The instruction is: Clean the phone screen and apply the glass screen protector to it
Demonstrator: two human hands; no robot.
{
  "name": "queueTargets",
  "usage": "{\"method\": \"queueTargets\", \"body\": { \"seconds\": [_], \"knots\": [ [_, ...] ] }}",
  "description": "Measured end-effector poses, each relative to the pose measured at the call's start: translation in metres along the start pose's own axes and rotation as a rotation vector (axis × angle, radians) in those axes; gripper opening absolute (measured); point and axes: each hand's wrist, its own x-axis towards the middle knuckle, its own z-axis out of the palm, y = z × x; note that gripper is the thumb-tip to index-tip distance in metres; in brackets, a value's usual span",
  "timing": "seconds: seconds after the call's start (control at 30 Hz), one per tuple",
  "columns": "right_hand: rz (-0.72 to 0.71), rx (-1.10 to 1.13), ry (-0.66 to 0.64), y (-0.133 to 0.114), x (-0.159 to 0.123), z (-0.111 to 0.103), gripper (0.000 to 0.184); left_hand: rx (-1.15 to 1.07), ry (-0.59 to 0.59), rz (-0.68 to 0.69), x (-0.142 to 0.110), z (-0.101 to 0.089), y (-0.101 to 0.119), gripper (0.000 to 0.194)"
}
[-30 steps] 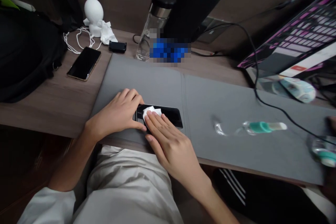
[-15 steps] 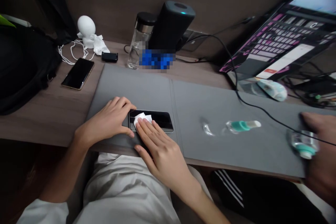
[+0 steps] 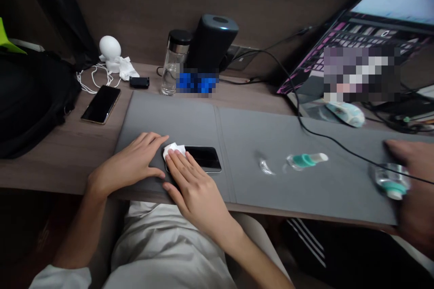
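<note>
My right hand (image 3: 193, 192) presses a white tissue (image 3: 174, 150) onto the left end of a black smartphone (image 3: 203, 159) lying flat on a grey desk mat (image 3: 176, 115). My left hand (image 3: 130, 158) rests on the mat, fingers spread, right beside the phone's left end. It holds nothing. The tissue is partly hidden under my right fingers. At the far right, another person's hand (image 3: 415, 185) is around a clear bottle with a teal band (image 3: 389, 181).
A small spray bottle (image 3: 307, 160) and a curved clear piece (image 3: 266, 167) lie on the mat, crossed behind by a black cable (image 3: 334, 137). Behind stand a glass bottle (image 3: 173, 65) and a black speaker (image 3: 212, 43). A second phone (image 3: 101, 104) lies on the wooden desk (image 3: 50, 167).
The tissue has slid left along the phone under my right hand. My left hand has drawn slightly back from the phone. The whole view has shifted.
</note>
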Motion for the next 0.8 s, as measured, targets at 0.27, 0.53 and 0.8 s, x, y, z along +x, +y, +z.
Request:
{"method": "queueTargets", "body": {
  "seconds": [0.27,0.53,0.8],
  "knots": [
    [-0.010,-0.001,-0.037,0.006,0.013,-0.003,0.050,0.012,-0.032,-0.015,0.000,-0.003,0.002,0.068],
    [-0.027,-0.028,0.009,-0.002,0.007,0.000,0.052,0.010,-0.032,-0.012,0.001,-0.004,-0.002,0.069],
    [-0.071,-0.061,0.001,0.006,-0.020,-0.014,0.047,0.037,-0.041,-0.032,0.002,-0.004,0.000,0.076]
  ]
}}
